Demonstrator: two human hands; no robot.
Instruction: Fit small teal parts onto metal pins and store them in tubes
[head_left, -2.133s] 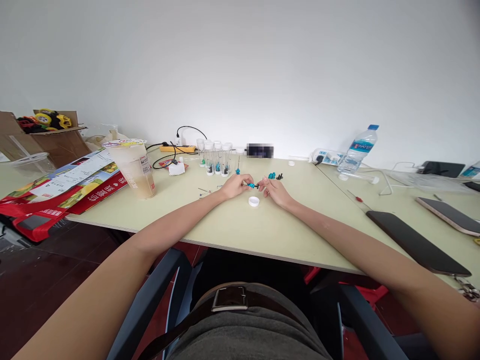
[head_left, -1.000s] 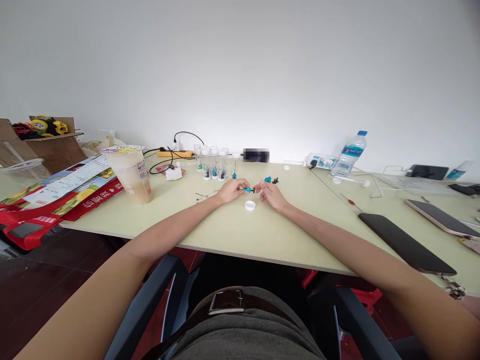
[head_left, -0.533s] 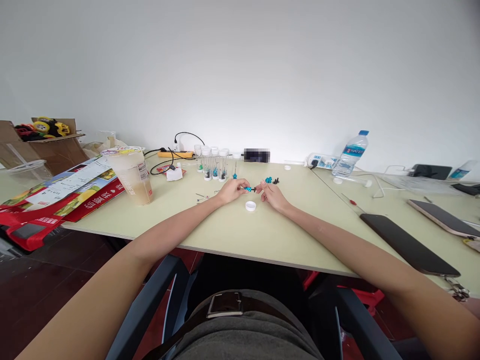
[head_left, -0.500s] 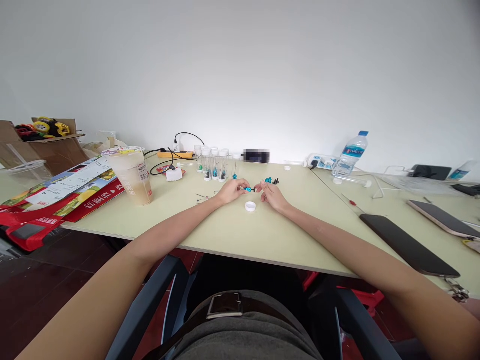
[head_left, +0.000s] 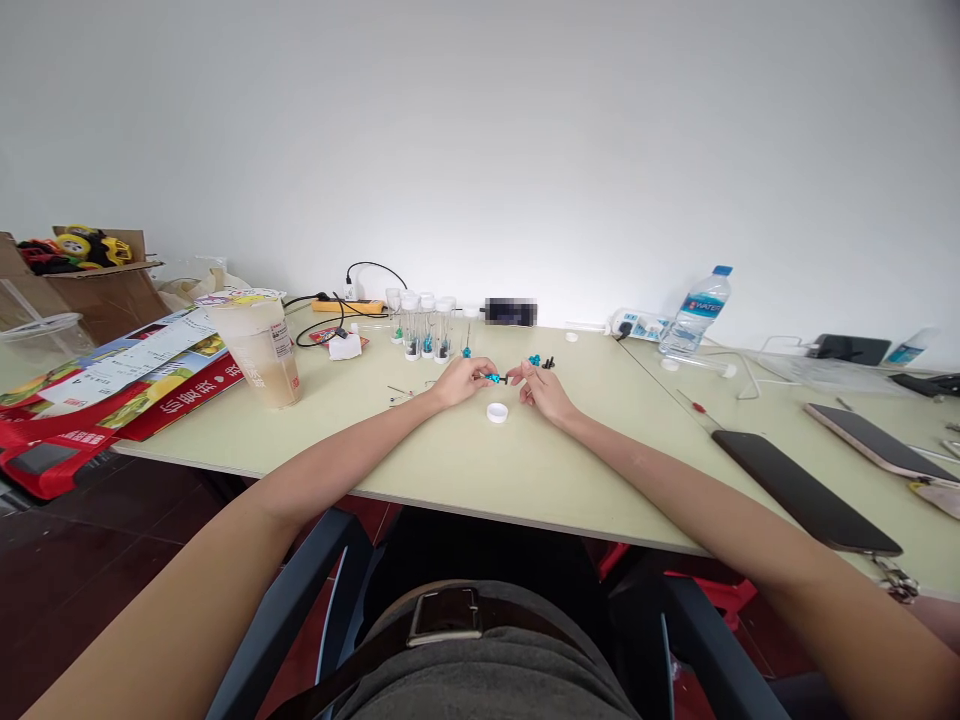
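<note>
My left hand (head_left: 463,379) and my right hand (head_left: 541,387) meet over the pale green table (head_left: 465,460), both with fingers pinched. Between them they hold a small blue and black part (head_left: 497,378): the left fingers pinch its blue end, the right fingers its dark end. A white round cap (head_left: 496,412) lies on the table just below the hands. More small blue and black parts (head_left: 541,361) lie just behind my right hand. A row of clear vials (head_left: 421,325) with white caps stands behind my left hand.
A tall iced drink cup (head_left: 257,343) stands at the left beside red printed bags (head_left: 112,385). A water bottle (head_left: 691,311), power strips and cables line the back. Phones (head_left: 804,490) lie at the right. A cardboard box with toys (head_left: 71,250) sits far left.
The hands keep their pinch on the small part and hardly move. The view has shifted slightly, sliding the scene a little to the left.
</note>
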